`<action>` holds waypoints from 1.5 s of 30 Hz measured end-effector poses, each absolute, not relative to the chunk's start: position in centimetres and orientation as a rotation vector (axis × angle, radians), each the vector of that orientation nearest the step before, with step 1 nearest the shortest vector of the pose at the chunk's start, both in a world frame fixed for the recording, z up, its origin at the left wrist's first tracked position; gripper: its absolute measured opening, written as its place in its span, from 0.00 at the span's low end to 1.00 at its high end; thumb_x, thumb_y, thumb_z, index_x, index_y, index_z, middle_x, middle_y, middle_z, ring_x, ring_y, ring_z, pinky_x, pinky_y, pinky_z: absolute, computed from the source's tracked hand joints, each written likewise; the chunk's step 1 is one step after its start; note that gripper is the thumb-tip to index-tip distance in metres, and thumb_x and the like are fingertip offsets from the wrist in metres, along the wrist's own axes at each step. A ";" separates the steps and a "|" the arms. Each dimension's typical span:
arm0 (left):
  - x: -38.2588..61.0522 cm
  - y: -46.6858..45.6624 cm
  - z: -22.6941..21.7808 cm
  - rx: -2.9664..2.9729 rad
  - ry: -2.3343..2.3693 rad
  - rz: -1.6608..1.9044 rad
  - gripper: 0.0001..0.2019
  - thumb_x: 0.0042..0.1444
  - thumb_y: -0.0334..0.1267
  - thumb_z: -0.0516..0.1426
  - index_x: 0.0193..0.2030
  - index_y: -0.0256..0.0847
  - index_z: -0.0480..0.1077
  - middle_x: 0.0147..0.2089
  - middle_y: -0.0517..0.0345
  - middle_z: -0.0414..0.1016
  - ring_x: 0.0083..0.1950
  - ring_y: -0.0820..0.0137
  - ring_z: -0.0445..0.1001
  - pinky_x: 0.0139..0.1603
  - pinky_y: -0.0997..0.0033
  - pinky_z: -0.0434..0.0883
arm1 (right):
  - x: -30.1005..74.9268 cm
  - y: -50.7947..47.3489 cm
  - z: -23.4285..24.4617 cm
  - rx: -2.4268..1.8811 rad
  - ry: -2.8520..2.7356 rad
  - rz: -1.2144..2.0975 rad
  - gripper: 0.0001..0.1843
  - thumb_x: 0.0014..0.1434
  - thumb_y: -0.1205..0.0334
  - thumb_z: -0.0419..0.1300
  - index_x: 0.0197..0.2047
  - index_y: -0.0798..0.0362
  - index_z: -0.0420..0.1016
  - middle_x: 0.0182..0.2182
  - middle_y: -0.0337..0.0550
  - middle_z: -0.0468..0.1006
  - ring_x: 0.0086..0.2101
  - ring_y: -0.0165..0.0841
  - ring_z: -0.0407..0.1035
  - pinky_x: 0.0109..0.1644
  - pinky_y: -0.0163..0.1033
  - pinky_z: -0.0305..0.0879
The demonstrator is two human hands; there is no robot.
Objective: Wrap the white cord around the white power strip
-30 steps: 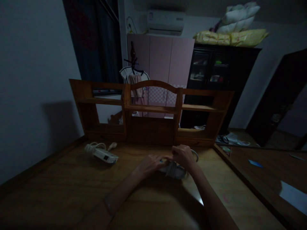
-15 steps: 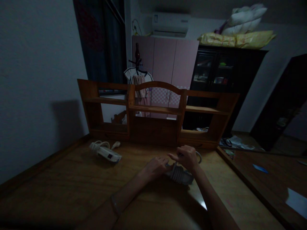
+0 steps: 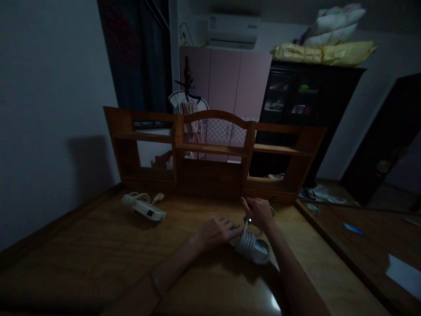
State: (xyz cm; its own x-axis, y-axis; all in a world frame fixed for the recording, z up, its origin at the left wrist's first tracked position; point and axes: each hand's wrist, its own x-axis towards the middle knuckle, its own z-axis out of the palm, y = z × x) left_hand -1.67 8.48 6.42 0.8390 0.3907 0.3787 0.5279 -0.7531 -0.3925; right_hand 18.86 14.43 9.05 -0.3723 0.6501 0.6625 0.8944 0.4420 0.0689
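A white power strip (image 3: 261, 252) with its cord (image 3: 246, 244) coiled round the body lies just above or on the wooden desk, right of centre. Closed over its left end is my left hand (image 3: 217, 232). My right hand (image 3: 259, 213) is above the strip, its fingers closed on the cord's free part, and a loop of cord shows behind that hand. Whatever sits inside the right palm is hidden. A second white power strip (image 3: 144, 210), its cord wrapped about one end, rests at the desk's far left, touched by neither hand.
A wooden shelf unit (image 3: 210, 151) stands along the desk's back edge. The wall (image 3: 49, 131) borders the left side. Beyond a raised right edge lies a brown surface (image 3: 348, 254) with a blue card (image 3: 352, 228) and white paper (image 3: 406, 274).
The held power strip has turned slightly, showing more of its right end. My right hand has lifted the cord a little, and my left hand has shifted on the strip's end.
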 end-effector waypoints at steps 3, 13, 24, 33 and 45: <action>-1.2 7.9 6.7 -2.527 -0.645 -0.434 0.17 0.64 0.33 0.46 0.59 0.40 0.57 0.43 0.52 0.72 0.40 0.67 0.72 0.38 0.68 0.67 | 19.6 15.0 8.8 -1.344 -2.176 -0.614 0.26 0.67 0.54 0.44 0.26 0.53 0.75 0.22 0.46 0.78 0.25 0.31 0.72 0.29 0.35 0.48; -2.3 7.5 7.1 -2.534 -0.599 -0.478 0.26 0.64 0.30 0.45 0.66 0.55 0.47 0.48 0.54 0.72 0.45 0.65 0.70 0.45 0.65 0.67 | 18.6 14.9 8.3 -1.314 -2.216 -0.632 0.25 0.68 0.54 0.44 0.24 0.53 0.72 0.22 0.44 0.77 0.25 0.31 0.71 0.31 0.36 0.48; -3.1 9.3 6.1 -2.411 -1.368 -1.700 0.31 0.52 0.42 0.60 0.62 0.48 0.55 0.54 0.54 0.70 0.51 0.66 0.72 0.49 0.69 0.69 | 19.5 15.6 7.9 -1.246 -2.088 -0.407 0.11 0.64 0.60 0.50 0.48 0.54 0.65 0.39 0.45 0.73 0.36 0.33 0.68 0.35 0.33 0.57; -4.0 10.4 7.5 -1.755 -1.712 -2.347 0.28 0.46 0.44 0.63 0.54 0.43 0.63 0.47 0.54 0.75 0.45 0.67 0.75 0.45 0.71 0.70 | 19.4 17.2 4.2 -1.574 -2.221 -0.281 0.09 0.63 0.62 0.49 0.44 0.52 0.67 0.43 0.46 0.72 0.39 0.34 0.68 0.37 0.33 0.56; -5.3 13.2 5.2 -1.599 -1.840 -2.776 0.29 0.40 0.42 0.67 0.51 0.41 0.66 0.47 0.51 0.76 0.43 0.67 0.76 0.41 0.72 0.71 | 19.7 17.3 3.6 -1.612 -2.396 -0.481 0.22 0.59 0.74 0.48 0.55 0.54 0.65 0.50 0.54 0.70 0.52 0.41 0.60 0.62 0.52 0.37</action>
